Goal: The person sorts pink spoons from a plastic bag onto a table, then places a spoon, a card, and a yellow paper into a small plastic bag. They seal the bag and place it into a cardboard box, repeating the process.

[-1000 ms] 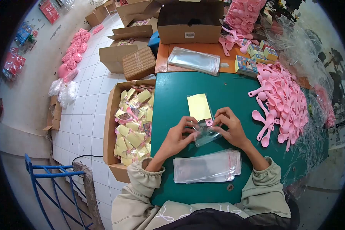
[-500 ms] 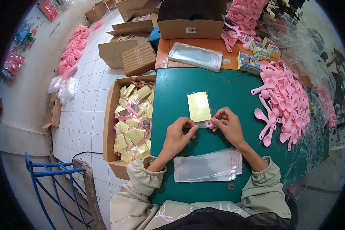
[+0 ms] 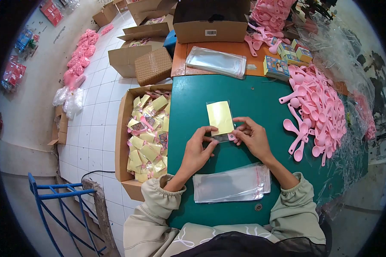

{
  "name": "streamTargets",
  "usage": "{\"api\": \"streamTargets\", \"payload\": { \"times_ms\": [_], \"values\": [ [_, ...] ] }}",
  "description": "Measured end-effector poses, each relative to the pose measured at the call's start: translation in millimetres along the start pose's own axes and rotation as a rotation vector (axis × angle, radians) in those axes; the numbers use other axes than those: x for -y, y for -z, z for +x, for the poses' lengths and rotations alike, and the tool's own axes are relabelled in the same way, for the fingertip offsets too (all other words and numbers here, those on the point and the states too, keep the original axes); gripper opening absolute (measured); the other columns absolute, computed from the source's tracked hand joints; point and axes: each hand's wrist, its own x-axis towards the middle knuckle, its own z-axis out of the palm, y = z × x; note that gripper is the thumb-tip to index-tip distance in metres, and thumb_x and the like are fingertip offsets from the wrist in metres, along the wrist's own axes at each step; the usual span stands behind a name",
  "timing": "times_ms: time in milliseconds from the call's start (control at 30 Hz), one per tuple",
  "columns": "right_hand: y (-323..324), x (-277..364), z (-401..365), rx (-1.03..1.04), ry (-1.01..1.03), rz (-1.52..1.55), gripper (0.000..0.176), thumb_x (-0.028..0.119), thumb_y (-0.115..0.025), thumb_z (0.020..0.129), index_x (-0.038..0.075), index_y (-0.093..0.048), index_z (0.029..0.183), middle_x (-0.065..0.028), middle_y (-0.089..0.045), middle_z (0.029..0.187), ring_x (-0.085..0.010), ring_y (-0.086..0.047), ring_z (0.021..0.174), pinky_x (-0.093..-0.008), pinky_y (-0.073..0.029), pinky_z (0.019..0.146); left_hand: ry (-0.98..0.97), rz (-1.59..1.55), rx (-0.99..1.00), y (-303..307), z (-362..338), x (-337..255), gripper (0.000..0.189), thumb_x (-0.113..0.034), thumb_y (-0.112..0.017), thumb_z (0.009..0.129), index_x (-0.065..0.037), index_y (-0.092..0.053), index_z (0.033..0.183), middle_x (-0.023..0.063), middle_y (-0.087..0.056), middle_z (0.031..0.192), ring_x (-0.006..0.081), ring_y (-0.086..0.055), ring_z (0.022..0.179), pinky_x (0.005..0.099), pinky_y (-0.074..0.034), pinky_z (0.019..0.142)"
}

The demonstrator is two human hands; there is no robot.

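A clear plastic bag with a yellow card inside lies on the green table. A small pink handle end shows at its lower right corner. My right hand pinches the bag at that corner. At the lower left of the bag is my left hand, its fingers closed on the bag's edge. Closer to my body lies a stack of clear plastic bags.
Pink spoons are heaped on the right. A carton of packed yellow cards stands at the left. Behind are more clear bags, small boxes and a dark open box.
My left hand's fingers have moved up onto the bag's lower left edge. The bag and card are slightly turned, and the whole view has shifted a little.
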Motion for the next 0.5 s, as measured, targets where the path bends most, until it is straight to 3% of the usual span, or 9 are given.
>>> {"api": "streamTargets", "payload": {
  "times_ms": [100, 167, 200, 300, 400, 467, 500],
  "values": [
    [23, 24, -3, 0.069, 0.18, -0.52, 0.033, 0.01, -0.065, 0.078, 0.003, -0.054, 0.108, -0.0103, -0.058, 0.085, -0.0197, -0.061, 0.072, -0.0288, -0.05, 0.063, 0.01, 0.001, -0.005, 4, 6, -3, 0.038, -0.002, -0.059, 0.082, -0.005, -0.049, 0.119, 0.0033, -0.053, 0.115, 0.0098, -0.056, 0.086, 0.0206, -0.051, 0.054],
    [60, 30, -4, 0.032, 0.35, -0.924, 0.035, 0.014, -0.066, 0.075, 0.005, -0.054, 0.106, -0.0142, -0.054, 0.094, -0.0292, -0.057, 0.086, -0.0353, -0.047, 0.075, -0.069, 0.057, -0.069, 11, 18, -1, 0.04, 0.0, -0.059, 0.08, -0.005, -0.049, 0.119, 0.0044, -0.055, 0.112, 0.0114, -0.057, 0.084, 0.0218, -0.052, 0.052],
    [77, 45, -9, 0.032, 0.232, -1.123, 0.033, 0.014, -0.064, 0.075, 0.005, -0.054, 0.105, -0.0157, -0.054, 0.097, -0.0322, -0.053, 0.094, -0.039, -0.044, 0.08, -0.106, 0.084, -0.102, 16, 24, 0, 0.041, 0.0, -0.059, 0.08, -0.005, -0.05, 0.119, 0.005, -0.055, 0.11, 0.0122, -0.057, 0.083, 0.0224, -0.052, 0.051],
    [127, 36, -19, -0.08, 0.111, -1.54, 0.037, 0.009, -0.071, 0.064, 0.003, -0.049, 0.094, -0.0148, -0.055, 0.091, -0.0345, -0.055, 0.085, -0.0414, -0.045, 0.07, -0.131, 0.058, -0.209, 37, 23, -2, 0.043, -0.001, -0.058, 0.081, -0.008, -0.049, 0.122, 0.0045, -0.055, 0.114, 0.0108, -0.056, 0.084, 0.0204, -0.05, 0.053],
    [140, 35, -23, 0.017, -0.131, -1.585, 0.038, 0.005, -0.07, 0.06, 0.003, -0.047, 0.09, -0.0154, -0.056, 0.087, -0.0361, -0.055, 0.082, -0.0429, -0.045, 0.069, -0.076, 0.105, -0.382, 74, 16, 4, 0.045, -0.002, -0.058, 0.082, -0.007, -0.047, 0.126, 0.0047, -0.057, 0.111, 0.0093, -0.057, 0.08, 0.0188, -0.049, 0.055],
    [147, 18, -17, -0.029, -0.071, -1.584, 0.027, 0.001, -0.062, 0.063, 0.001, -0.048, 0.085, -0.0185, -0.056, 0.079, -0.0368, -0.056, 0.078, -0.0448, -0.044, 0.067, -0.122, 0.178, -0.491, 116, 12, 32, 0.044, -0.004, -0.058, 0.082, -0.005, -0.046, 0.125, 0.0045, -0.058, 0.11, 0.0081, -0.057, 0.078, 0.0176, -0.048, 0.057],
    [149, 15, -12, -0.019, -0.058, -1.591, 0.021, -0.001, -0.059, 0.065, 0.002, -0.049, 0.084, -0.0189, -0.056, 0.078, -0.0366, -0.057, 0.078, -0.0451, -0.044, 0.067, -0.065, 0.156, -0.534, 142, 12, 55, 0.043, -0.006, -0.059, 0.082, -0.005, -0.048, 0.123, 0.0084, -0.054, 0.115, 0.0125, -0.058, 0.081, 0.0229, -0.049, 0.061]
  ]
}}
